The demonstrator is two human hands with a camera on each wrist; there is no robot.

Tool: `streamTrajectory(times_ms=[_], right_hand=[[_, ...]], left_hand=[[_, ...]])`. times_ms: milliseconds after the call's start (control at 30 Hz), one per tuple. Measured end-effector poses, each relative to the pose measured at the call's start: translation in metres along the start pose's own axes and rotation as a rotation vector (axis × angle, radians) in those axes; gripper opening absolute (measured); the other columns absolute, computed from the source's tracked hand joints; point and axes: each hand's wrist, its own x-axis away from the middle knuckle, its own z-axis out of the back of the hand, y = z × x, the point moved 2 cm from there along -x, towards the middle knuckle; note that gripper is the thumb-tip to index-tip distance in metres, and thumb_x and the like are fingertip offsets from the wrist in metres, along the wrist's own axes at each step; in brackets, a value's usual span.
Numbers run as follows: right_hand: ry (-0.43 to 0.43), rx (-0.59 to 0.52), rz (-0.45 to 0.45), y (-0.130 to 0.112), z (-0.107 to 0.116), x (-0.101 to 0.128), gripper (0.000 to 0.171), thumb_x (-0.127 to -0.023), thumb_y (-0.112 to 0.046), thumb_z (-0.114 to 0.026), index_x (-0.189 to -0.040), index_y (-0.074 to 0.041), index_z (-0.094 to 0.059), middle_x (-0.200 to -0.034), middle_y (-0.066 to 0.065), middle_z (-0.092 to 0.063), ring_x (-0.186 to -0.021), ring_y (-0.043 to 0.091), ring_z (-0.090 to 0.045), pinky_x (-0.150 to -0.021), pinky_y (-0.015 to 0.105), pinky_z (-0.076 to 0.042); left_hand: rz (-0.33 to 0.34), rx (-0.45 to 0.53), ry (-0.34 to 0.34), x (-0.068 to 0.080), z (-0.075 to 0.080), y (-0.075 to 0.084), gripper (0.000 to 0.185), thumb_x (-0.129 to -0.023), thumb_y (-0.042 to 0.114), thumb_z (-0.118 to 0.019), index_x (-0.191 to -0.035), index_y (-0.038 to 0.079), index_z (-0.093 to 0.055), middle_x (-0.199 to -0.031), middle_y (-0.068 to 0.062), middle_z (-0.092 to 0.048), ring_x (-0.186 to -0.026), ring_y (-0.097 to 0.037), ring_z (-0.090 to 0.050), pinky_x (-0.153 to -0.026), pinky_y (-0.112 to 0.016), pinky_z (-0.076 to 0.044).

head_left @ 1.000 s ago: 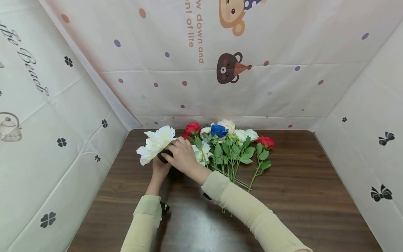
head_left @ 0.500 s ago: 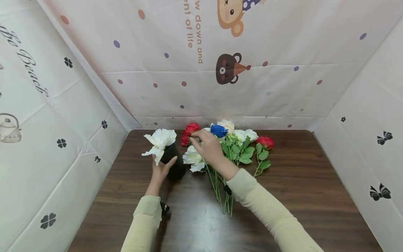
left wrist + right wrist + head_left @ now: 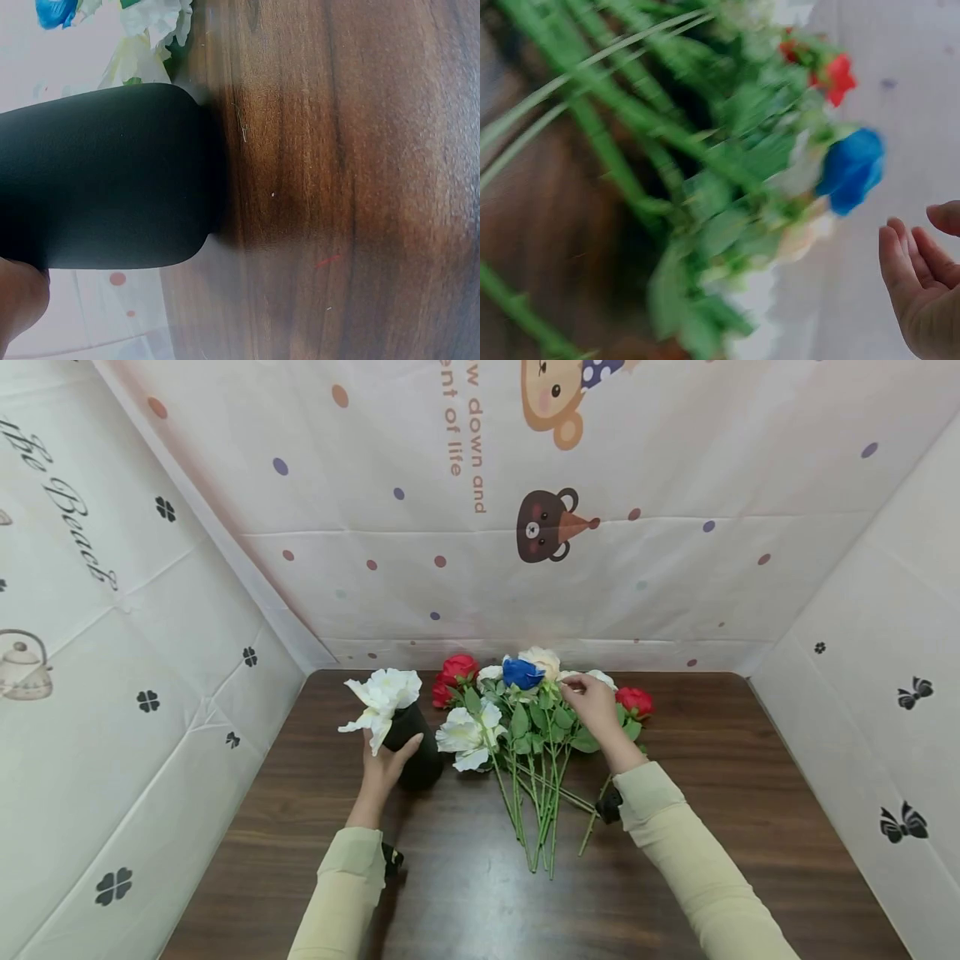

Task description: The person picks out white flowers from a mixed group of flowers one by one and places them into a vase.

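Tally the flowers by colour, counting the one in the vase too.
White flowers: 4, one of them in the black vase; the right hand may hide more
Cream flower: 1
Blue flower: 1
Red flowers: 2
Total: 8 in plain view

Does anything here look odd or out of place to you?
Only mildly. The black vase leans sideways in the left hand instead of standing upright, with one white flower hanging out over its rim. The other flowers lie loose on the table. Nothing looks spilled or broken.
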Motion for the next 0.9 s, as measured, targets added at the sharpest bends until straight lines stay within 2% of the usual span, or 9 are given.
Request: streamTrajectory(times_ms=[133, 267, 367, 467, 533, 600, 700, 767, 900], right_hand=[[-0.071, -0.032, -0.133, 0.032, 0.000, -0.003, 0.041, -0.103, -0.023, -0.054, -0.133, 0.003, -0.065, -0.121, 0.026, -0.071, -0.101, 0.036, -0.070, -0.077, 0.032, -0.054], [-0.125, -0.084, -0.250, 0.055, -0.006, -0.003, 0.040, -0.104, -0.018, -0.052, -0.136, 0.005, -0.062, -0.122, 0.028, -0.071, -0.107, 0.039, -0.069, -0.084, 0.037, -0.057], [-0.128, -0.048, -0.301, 0.068, -0.011, -0.003, 0.039, -0.102, -0.014, -0.052, -0.133, 0.007, -0.064, -0.125, 0.027, -0.070, -0.115, 0.040, -0.066, -0.089, 0.040, -0.058], [-0.120, 0.006, -0.333, 0.077, -0.014, -0.002, 0.038, -0.100, -0.013, -0.052, -0.129, 0.008, -0.066, -0.126, 0.027, -0.070, -0.113, 0.040, -0.067, -0.086, 0.038, -0.058], [-0.115, 0.026, -0.343, 0.081, -0.017, -0.003, 0.037, -0.100, -0.013, -0.054, -0.126, 0.008, -0.068, -0.121, 0.026, -0.072, -0.104, 0.037, -0.072, -0.084, 0.037, -0.060], [-0.114, 0.033, -0.349, 0.084, -0.020, -0.004, 0.035, -0.100, -0.013, -0.057, -0.123, 0.010, -0.069, -0.110, 0.025, -0.076, -0.086, 0.031, -0.075, -0.080, 0.037, -0.061], [-0.115, 0.055, -0.362, 0.087, -0.023, -0.007, 0.031, -0.098, -0.013, -0.061, -0.115, 0.011, -0.072, -0.093, 0.023, -0.078, -0.062, 0.018, -0.070, -0.076, 0.037, -0.061], [-0.113, 0.083, -0.386, 0.089, -0.025, -0.008, 0.029, -0.096, -0.014, -0.064, -0.109, 0.011, -0.075, -0.083, 0.019, -0.078, -0.056, 0.011, -0.064, -0.073, 0.036, -0.060], [-0.117, 0.131, -0.425, 0.089, -0.028, -0.009, 0.027, -0.096, -0.017, -0.066, -0.096, 0.009, -0.076, -0.064, 0.010, -0.070, -0.054, 0.013, -0.060, -0.062, 0.033, -0.056]], left_hand=[[-0.002, 0.015, -0.002, -0.001, 0.000, 0.000, 0.100, -0.083, 0.017, -0.080, -0.160, 0.006, -0.017, -0.163, -0.021, -0.031, -0.154, -0.037, -0.031, -0.127, -0.057, -0.025], [-0.004, 0.009, 0.004, 0.000, 0.001, 0.000, 0.099, -0.083, 0.016, -0.080, -0.159, 0.004, -0.018, -0.162, -0.022, -0.032, -0.153, -0.038, -0.032, -0.127, -0.058, -0.025], [0.000, 0.006, 0.000, 0.000, 0.000, 0.002, 0.098, -0.083, 0.016, -0.080, -0.159, 0.003, -0.019, -0.162, -0.023, -0.032, -0.153, -0.039, -0.032, -0.126, -0.058, -0.026], [0.010, 0.005, -0.007, 0.001, 0.000, 0.003, 0.099, -0.083, 0.016, -0.080, -0.159, 0.002, -0.019, -0.161, -0.025, -0.032, -0.152, -0.040, -0.033, -0.126, -0.059, -0.026], [0.014, -0.002, -0.008, 0.001, 0.001, 0.003, 0.099, -0.082, 0.017, -0.080, -0.159, 0.001, -0.020, -0.161, -0.025, -0.033, -0.152, -0.041, -0.033, -0.125, -0.059, -0.027], [0.015, -0.005, -0.006, 0.001, 0.001, 0.003, 0.099, -0.082, 0.018, -0.080, -0.159, 0.001, -0.019, -0.161, -0.025, -0.033, -0.151, -0.041, -0.033, -0.125, -0.060, -0.028], [0.011, -0.005, -0.003, 0.001, 0.002, 0.003, 0.100, -0.082, 0.019, -0.080, -0.159, 0.001, -0.019, -0.161, -0.025, -0.032, -0.152, -0.041, -0.033, -0.125, -0.060, -0.027], [0.014, -0.002, -0.004, 0.001, 0.002, 0.003, 0.100, -0.082, 0.020, -0.080, -0.159, 0.003, -0.018, -0.162, -0.024, -0.032, -0.152, -0.041, -0.032, -0.125, -0.060, -0.027], [0.024, 0.002, -0.009, 0.001, 0.001, 0.002, 0.101, -0.082, 0.022, -0.080, -0.160, 0.004, -0.017, -0.163, -0.023, -0.031, -0.153, -0.040, -0.031, -0.126, -0.059, -0.026]])
